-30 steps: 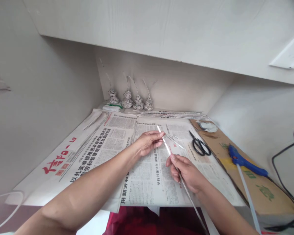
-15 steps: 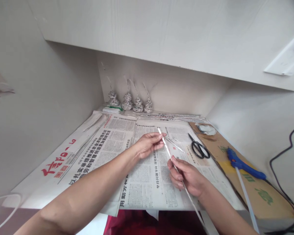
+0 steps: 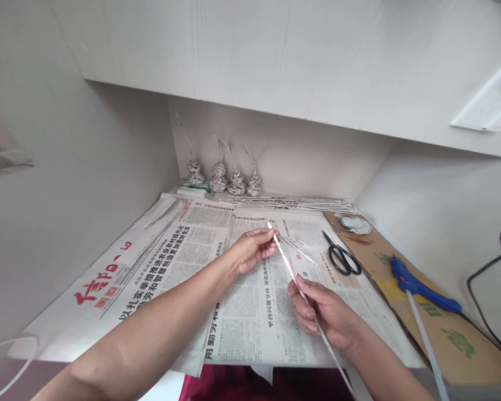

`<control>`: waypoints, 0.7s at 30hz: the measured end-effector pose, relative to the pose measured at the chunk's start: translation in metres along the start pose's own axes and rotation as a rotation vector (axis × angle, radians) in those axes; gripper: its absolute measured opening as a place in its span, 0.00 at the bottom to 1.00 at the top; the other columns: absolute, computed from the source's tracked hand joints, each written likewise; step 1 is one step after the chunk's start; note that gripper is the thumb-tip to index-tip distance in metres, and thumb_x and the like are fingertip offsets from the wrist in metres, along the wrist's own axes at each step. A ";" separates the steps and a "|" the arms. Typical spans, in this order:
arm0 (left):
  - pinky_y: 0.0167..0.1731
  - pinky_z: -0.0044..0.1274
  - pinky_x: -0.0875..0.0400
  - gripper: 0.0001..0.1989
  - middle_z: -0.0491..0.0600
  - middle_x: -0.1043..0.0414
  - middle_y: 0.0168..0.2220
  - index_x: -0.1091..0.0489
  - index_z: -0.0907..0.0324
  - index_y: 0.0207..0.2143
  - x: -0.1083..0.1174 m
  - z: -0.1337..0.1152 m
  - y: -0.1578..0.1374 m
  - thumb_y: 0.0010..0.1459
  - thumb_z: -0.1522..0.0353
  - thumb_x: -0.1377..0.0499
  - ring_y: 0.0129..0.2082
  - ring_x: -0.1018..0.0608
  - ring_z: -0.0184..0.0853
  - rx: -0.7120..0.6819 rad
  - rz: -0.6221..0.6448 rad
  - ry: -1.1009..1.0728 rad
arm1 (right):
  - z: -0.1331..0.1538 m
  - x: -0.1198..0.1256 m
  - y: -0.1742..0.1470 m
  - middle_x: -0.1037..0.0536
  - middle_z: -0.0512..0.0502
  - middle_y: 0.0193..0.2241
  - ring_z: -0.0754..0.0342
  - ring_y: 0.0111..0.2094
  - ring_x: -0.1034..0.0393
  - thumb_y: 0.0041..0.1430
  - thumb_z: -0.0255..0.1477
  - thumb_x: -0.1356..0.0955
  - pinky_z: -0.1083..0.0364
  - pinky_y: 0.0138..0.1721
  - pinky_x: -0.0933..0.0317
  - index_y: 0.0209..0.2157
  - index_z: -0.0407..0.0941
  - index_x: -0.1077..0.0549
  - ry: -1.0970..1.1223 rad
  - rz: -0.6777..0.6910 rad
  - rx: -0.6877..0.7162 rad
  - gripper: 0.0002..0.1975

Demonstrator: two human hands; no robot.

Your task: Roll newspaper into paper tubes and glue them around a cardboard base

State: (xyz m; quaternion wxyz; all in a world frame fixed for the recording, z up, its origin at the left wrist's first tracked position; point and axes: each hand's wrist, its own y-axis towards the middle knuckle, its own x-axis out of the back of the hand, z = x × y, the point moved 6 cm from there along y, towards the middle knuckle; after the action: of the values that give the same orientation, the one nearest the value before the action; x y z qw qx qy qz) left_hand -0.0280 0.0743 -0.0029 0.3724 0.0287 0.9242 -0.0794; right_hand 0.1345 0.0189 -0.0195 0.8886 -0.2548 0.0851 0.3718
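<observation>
A long thin rolled paper stick slants from the middle of the table down to the lower right, past the table's front edge. My left hand pinches it close to its upper tip, thumb against fingers. Lower down, my right hand is closed round the same stick, and the rest of it trails below that hand. Under the hands lies spread newspaper. Beyond the left hand's fingertips, a few thin white strips rest on the newspaper.
Black scissors lie right of the hands. A blue glue gun with a white glue stick rests on cardboard, beside a crumpled white cloth or paper. Several woven gourd shapes and a bundle of paper sticks are along the back.
My right hand has shifted slightly down and right along the paper stick, widening the gap between the hands. The left hand keeps its pinch near the tip. The camera view has tilted slightly.
</observation>
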 end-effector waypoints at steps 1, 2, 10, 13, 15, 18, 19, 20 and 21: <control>0.25 0.14 0.27 0.06 0.50 0.29 0.29 0.27 0.67 0.33 0.002 -0.002 0.001 0.53 0.72 0.39 0.23 0.27 0.23 -0.023 -0.022 -0.007 | 0.001 0.002 -0.002 0.41 0.57 0.14 0.63 0.13 0.47 0.62 0.43 0.41 0.60 0.14 0.55 0.33 0.44 0.32 -0.055 -0.039 0.018 0.17; 0.24 0.14 0.28 0.05 0.50 0.29 0.29 0.28 0.67 0.32 0.004 -0.004 0.002 0.54 0.71 0.39 0.23 0.27 0.23 -0.057 -0.054 -0.018 | 0.003 0.004 -0.004 0.40 0.56 0.15 0.62 0.14 0.45 0.61 0.43 0.40 0.60 0.15 0.54 0.33 0.44 0.32 -0.125 -0.090 0.044 0.17; 0.19 0.13 0.33 0.09 0.50 0.29 0.28 0.29 0.66 0.35 0.007 -0.010 0.004 0.56 0.67 0.42 0.20 0.31 0.21 -0.126 -0.096 -0.001 | -0.004 0.006 -0.013 0.43 0.58 0.15 0.65 0.13 0.50 0.61 0.44 0.40 0.61 0.14 0.57 0.32 0.43 0.32 -0.113 -0.150 0.008 0.18; 0.20 0.13 0.33 0.09 0.50 0.30 0.29 0.28 0.67 0.35 0.005 -0.011 0.004 0.57 0.68 0.42 0.21 0.31 0.22 -0.109 -0.057 -0.009 | -0.007 0.003 -0.014 0.44 0.58 0.15 0.64 0.12 0.50 0.61 0.43 0.40 0.61 0.13 0.58 0.32 0.43 0.33 -0.003 -0.082 -0.037 0.17; 0.19 0.14 0.33 0.08 0.50 0.30 0.28 0.29 0.66 0.34 0.011 -0.017 0.004 0.58 0.68 0.43 0.20 0.32 0.22 -0.141 -0.119 -0.047 | -0.004 0.005 -0.019 0.41 0.57 0.16 0.63 0.13 0.46 0.61 0.43 0.40 0.61 0.14 0.54 0.32 0.43 0.33 -0.077 -0.083 -0.031 0.18; 0.17 0.13 0.35 0.09 0.50 0.30 0.27 0.29 0.66 0.33 0.025 -0.028 0.005 0.60 0.69 0.46 0.18 0.33 0.22 -0.208 -0.273 -0.117 | 0.001 0.008 -0.037 0.35 0.54 0.19 0.62 0.17 0.38 0.61 0.43 0.40 0.60 0.19 0.46 0.31 0.42 0.33 -0.279 -0.029 -0.055 0.18; 0.17 0.13 0.35 0.10 0.50 0.30 0.27 0.29 0.66 0.33 0.029 -0.031 0.006 0.60 0.69 0.47 0.18 0.32 0.22 -0.225 -0.311 -0.132 | 0.002 0.008 -0.045 0.33 0.53 0.20 0.61 0.18 0.37 0.61 0.43 0.39 0.60 0.21 0.44 0.30 0.41 0.33 -0.355 0.015 -0.077 0.18; 0.17 0.14 0.35 0.10 0.51 0.29 0.27 0.29 0.66 0.34 0.031 -0.032 0.006 0.61 0.69 0.48 0.19 0.32 0.22 -0.236 -0.336 -0.137 | 0.004 0.010 -0.053 0.32 0.51 0.21 0.61 0.20 0.36 0.60 0.42 0.37 0.60 0.23 0.43 0.29 0.41 0.32 -0.439 0.063 -0.100 0.17; 0.19 0.14 0.34 0.11 0.52 0.29 0.27 0.29 0.67 0.35 0.032 -0.033 0.006 0.62 0.70 0.49 0.19 0.31 0.22 -0.241 -0.347 -0.131 | 0.007 0.014 -0.061 0.31 0.51 0.22 0.62 0.21 0.36 0.58 0.41 0.35 0.61 0.23 0.44 0.28 0.40 0.32 -0.520 0.101 -0.124 0.17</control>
State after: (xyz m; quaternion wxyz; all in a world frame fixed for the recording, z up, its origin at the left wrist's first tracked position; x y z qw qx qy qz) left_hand -0.0732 0.0857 -0.0028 0.4129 -0.1807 0.8920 -0.0332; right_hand 0.1868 -0.0055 0.0054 0.8436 -0.2002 -0.1564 0.4730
